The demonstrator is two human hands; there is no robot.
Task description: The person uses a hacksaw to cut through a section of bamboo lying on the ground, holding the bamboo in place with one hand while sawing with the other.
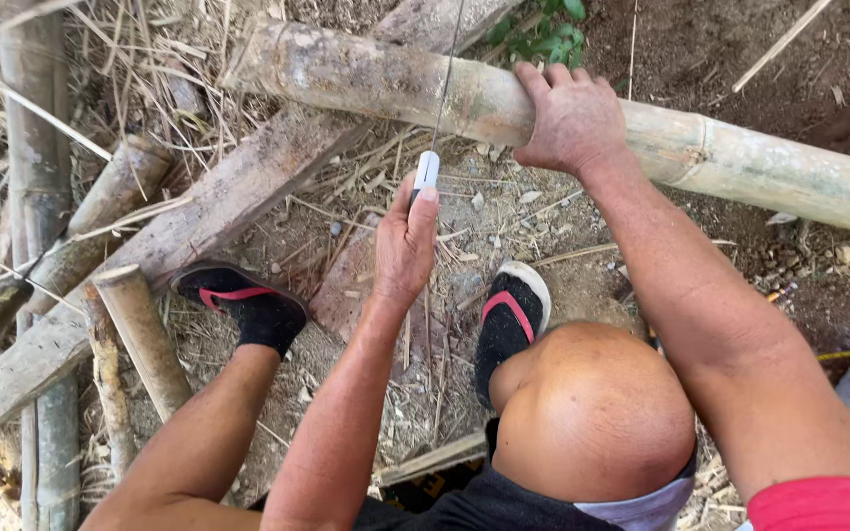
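The left hand (403, 246) has its fingers wrapped around a saw handle (426, 171), blade on the bamboo pole (366, 74), which lies propped above the ground while the right hand (571, 118) presses down on it, fingers curled over.

Left hand (405, 246) near the middle, fingers closed in a fist, thumb laid straight along the top, forearm stretched forward between the knees. Right hand (573, 118) farther and to the right, palm down, fingers curled over, arm extended.

Bamboo pole (740, 157) runs off the right edge; saw blade (445, 79) barely visible.
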